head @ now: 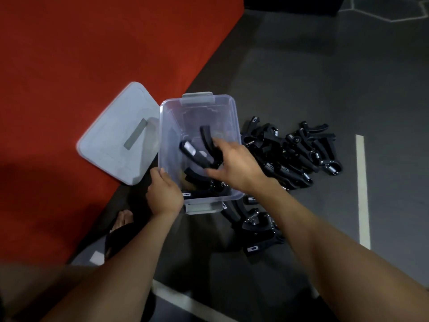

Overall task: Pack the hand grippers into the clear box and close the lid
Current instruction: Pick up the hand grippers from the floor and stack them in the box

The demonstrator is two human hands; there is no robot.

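Over the clear box [232, 117], your right hand [239, 166] is wrapped around one black hand gripper [200, 151], handles pointing toward 11 o'clock, held above the open mouth. The picture is blurred there, so I can't tell whether it's one gripper or two in that hold. Your left hand [163, 194] is clamped on the box's near-left rim at about 7 o'clock, steadying it. The hands are apart, each with its own job.

Progress, as I read it: early to middle. Only a few grippers [204, 187] sit in the box, bunched at the near end; the far half looks bare through the plastic. The main pile [294, 154] is on the floor [301, 66] just beside the box at 3 o'clock, and a smaller cluster [255, 228] lies at 5 o'clock touching the near corner. That's most of the stock not yet packed.

The lid [120, 133] is off, lying flat just beside the box at 9 o'clock, mostly on the red mat [92, 43]. Its near corner reaches your left hand. The grey latches at both box ends are flipped open.

Left to do:
- drop the one you're holding
- clear the 3 o'clock pile, then the 5 o'clock cluster
- seat the lid and snap both latches

The handles stick out at odd angles, so lay them flat or the lid likely won't seat.
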